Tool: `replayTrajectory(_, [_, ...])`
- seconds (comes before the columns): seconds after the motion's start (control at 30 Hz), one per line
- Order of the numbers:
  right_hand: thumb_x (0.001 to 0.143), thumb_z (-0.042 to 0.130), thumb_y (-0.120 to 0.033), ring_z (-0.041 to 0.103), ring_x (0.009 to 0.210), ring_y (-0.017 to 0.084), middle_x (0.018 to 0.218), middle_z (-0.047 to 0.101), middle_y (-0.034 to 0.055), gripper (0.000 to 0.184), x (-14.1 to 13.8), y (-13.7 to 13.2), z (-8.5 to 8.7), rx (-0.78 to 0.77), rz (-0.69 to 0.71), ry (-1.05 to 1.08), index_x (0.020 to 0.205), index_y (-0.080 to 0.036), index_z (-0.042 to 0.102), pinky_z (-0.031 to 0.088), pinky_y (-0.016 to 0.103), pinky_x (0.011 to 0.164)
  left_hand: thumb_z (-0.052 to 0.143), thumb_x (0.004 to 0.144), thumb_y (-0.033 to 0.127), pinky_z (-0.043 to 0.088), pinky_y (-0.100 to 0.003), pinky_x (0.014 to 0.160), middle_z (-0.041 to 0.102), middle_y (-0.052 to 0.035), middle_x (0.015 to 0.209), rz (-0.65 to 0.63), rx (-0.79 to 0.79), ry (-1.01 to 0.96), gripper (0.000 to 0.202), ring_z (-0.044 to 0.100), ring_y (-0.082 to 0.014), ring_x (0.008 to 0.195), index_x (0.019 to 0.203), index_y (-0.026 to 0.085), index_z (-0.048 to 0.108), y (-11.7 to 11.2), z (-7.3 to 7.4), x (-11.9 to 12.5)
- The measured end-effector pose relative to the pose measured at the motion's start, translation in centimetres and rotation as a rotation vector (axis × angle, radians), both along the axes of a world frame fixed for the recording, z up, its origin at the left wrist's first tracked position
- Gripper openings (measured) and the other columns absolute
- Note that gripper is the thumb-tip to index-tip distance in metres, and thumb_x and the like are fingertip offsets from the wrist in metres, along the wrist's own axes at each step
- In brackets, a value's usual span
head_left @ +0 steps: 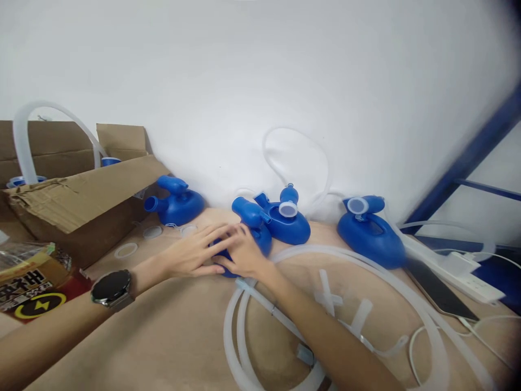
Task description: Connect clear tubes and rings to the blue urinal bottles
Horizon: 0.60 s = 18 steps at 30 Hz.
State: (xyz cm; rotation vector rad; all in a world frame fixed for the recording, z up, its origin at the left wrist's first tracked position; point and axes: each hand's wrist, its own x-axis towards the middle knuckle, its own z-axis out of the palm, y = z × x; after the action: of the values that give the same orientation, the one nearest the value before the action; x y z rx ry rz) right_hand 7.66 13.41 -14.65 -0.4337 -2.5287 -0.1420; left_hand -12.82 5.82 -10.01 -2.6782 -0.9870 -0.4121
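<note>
Solid blue on the near middle bottle [262, 239], also on the left bottle [185, 210], rear bottle [299, 231] and right bottle [388, 247]. Milky, translucent white along the coiled tubing [230, 332]. Plain tan over the counter [163, 336], cardboard brown on the box [106, 190], flat white on the wall [244, 65]. Black across the watch face [112, 288] and phone [439, 293], white on the power strip [484, 288]. Gold-brown and red on the printed label [30, 282], with white lettering and a yellow ring.

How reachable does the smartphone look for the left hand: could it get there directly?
Probably not directly: the right hand and right forearm lie between the left hand and the smartphone. The translucent tubing crosses there too, but lies low.
</note>
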Motion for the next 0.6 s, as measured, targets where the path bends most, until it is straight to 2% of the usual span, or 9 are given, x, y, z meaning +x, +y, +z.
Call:
replayTrajectory(0.1, [0.092,0.067,-0.047,0.05,0.125,0.032,0.135,0.061,0.0142,0.053,0.2,0.1,0.2,-0.011,0.084,-0.017,0.136,-0.018,0.058,0.036,0.053,0.115,0.055,0.099,0.055,0.03,-0.064,0.124,0.05,-0.0141,0.16,-0.317,-0.005,0.193,0.069,0.047,-0.0385,0.147,0.163,0.038,0.035,0.9,0.7,-0.7])
replayTrajectory(0.17, [0.089,0.068,-0.046,0.051,0.116,0.031,0.125,0.063,0.0142,0.051,0.1,0.3,0.1,0.022,0.086,-0.051,0.129,-0.016,0.06,0.041,0.05,0.108,0.058,0.097,0.045,0.034,-0.058,0.124,0.057,-0.0047,0.156,-0.491,-0.136,0.288,0.068,0.059,-0.0309,0.139,0.16,0.049,0.035,1.7,1.8,-0.5])
replayTrajectory(0.23, [0.094,0.062,-0.043,0.052,0.107,0.03,0.118,0.063,0.0136,0.041,0.0,0.4,-0.1,0.08,0.07,-0.069,0.124,-0.015,0.061,0.044,0.049,0.102,0.058,0.094,0.038,0.042,-0.045,0.12,0.057,0.0034,0.154,-0.6,-0.301,0.347,0.073,0.065,-0.024,0.132,0.159,0.057,0.03,2.3,2.8,0.2])
replayTrajectory(0.3, [0.101,0.053,-0.039,0.052,0.104,0.03,0.117,0.064,0.0135,0.033,-0.2,0.5,-0.3,0.142,0.068,-0.078,0.122,-0.015,0.061,0.045,0.049,0.099,0.058,0.092,0.038,0.046,-0.039,0.116,0.056,0.0052,0.155,-0.686,-0.375,0.355,0.077,0.066,-0.022,0.131,0.16,0.056,0.027,2.8,3.3,0.9])
replayTrajectory(0.37, [0.103,0.05,-0.037,0.053,0.107,0.03,0.118,0.066,0.0137,0.031,-0.3,0.4,-0.4,0.166,0.078,-0.089,0.121,-0.015,0.062,0.045,0.05,0.099,0.058,0.092,0.042,0.043,-0.041,0.119,0.057,0.0011,0.154,-0.737,-0.33,0.323,0.077,0.064,-0.0241,0.133,0.162,0.049,0.028,2.9,3.2,1.3])
replayTrajectory(0.43, [0.103,0.05,-0.037,0.055,0.115,0.031,0.123,0.067,0.0118,0.03,-0.3,0.0,-0.3,0.139,0.097,-0.099,0.122,-0.018,0.063,0.044,0.051,0.105,0.059,0.09,0.049,0.034,-0.049,0.125,0.057,-0.0047,0.155,-0.695,-0.251,0.273,0.077,0.06,-0.0299,0.137,0.163,0.042,0.035,2.6,2.8,1.4])
replayTrajectory(0.53, [0.104,0.047,-0.035,0.054,0.128,0.03,0.13,0.069,0.0052,0.029,0.0,-0.9,0.0,0.058,0.115,-0.094,0.122,-0.024,0.066,0.039,0.052,0.113,0.062,0.082,0.061,0.021,-0.059,0.129,0.047,-0.009,0.163,-0.465,-0.23,0.225,0.083,0.043,-0.04,0.15,0.159,0.035,0.046,1.6,2.3,1.4])
replayTrajectory(0.6, [0.102,0.051,-0.033,0.056,0.13,0.029,0.131,0.071,0.002,0.026,0.1,-1.4,0.3,-0.043,0.077,-0.055,0.12,-0.026,0.069,0.041,0.049,0.114,0.061,0.08,0.065,0.021,-0.061,0.128,0.037,-0.0118,0.168,-0.299,-0.234,0.147,0.088,0.031,-0.0432,0.156,0.159,0.028,0.047,0.6,1.9,1.7])
